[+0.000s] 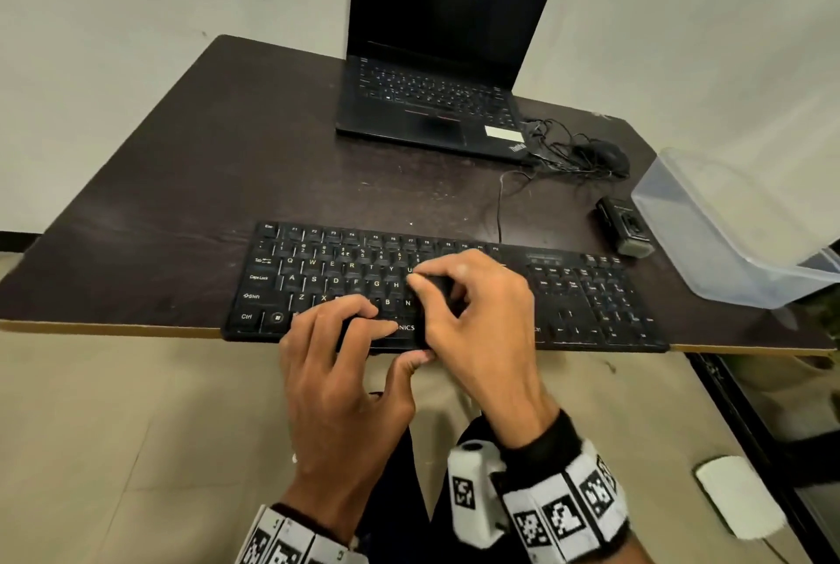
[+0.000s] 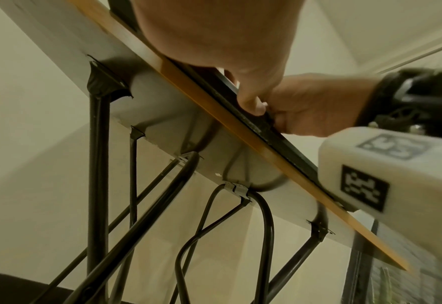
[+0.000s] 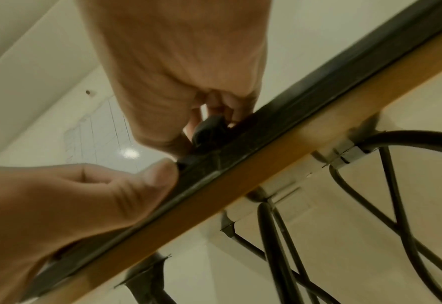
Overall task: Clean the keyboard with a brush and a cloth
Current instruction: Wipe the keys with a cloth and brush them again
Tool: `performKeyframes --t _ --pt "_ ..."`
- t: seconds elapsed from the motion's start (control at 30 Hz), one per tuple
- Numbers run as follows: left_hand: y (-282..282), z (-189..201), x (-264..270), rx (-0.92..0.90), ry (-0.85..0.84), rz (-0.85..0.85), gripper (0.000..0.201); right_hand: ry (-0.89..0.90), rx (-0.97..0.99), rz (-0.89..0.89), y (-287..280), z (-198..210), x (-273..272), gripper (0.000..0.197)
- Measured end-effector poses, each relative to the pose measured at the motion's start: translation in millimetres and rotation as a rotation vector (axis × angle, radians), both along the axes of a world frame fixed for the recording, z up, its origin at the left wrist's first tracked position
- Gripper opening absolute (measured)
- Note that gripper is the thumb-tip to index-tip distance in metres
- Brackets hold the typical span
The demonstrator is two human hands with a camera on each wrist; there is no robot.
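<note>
A black keyboard (image 1: 327, 272) lies along the front edge of the dark table (image 1: 182, 181). My left hand (image 1: 359, 336) holds its front rim near the space bar, fingers curled on top and thumb (image 3: 160, 174) against the rim. My right hand (image 1: 459, 304) sits over the middle keys, its fingers pinching a small black object (image 1: 436, 288) that touches the keys. The same black object (image 3: 209, 127) shows under the right fingers in the right wrist view. Brush or cloth, I cannot tell. In the left wrist view the left thumb (image 2: 250, 102) presses the keyboard edge (image 2: 279, 139).
An open black laptop (image 1: 436, 63) stands at the back. A black mouse (image 1: 600, 156) with tangled cable lies to its right. A small black device (image 1: 625, 229) and a clear plastic container (image 1: 727, 236) sit at the table's right end. Metal table legs (image 2: 97, 185) run below.
</note>
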State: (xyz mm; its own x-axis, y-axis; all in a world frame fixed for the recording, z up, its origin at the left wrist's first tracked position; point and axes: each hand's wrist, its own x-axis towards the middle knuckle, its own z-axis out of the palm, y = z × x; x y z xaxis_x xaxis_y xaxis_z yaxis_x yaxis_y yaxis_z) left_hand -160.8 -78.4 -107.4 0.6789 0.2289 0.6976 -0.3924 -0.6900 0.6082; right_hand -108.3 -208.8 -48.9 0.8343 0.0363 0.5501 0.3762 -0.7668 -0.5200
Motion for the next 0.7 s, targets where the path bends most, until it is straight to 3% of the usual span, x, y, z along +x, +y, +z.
performKeyframes --t 0.23,0.43,0.6,0.7 --pt "0 -1 2 0.008 -0.008 0.014 0.030 0.358 0.040 0.162 -31 18 -4 0.048" --pt "2 0 0 -0.006 -0.018 0.005 0.030 0.311 -0.051 0.080 -36 27 10 0.010" --pt "-1 -1 2 -0.036 0.001 0.005 0.030 0.298 -0.074 -0.185 -77 45 10 0.021" --pt "-2 -2 2 -0.042 -0.015 0.010 0.029 0.206 -0.056 -0.020 -38 31 7 0.022"
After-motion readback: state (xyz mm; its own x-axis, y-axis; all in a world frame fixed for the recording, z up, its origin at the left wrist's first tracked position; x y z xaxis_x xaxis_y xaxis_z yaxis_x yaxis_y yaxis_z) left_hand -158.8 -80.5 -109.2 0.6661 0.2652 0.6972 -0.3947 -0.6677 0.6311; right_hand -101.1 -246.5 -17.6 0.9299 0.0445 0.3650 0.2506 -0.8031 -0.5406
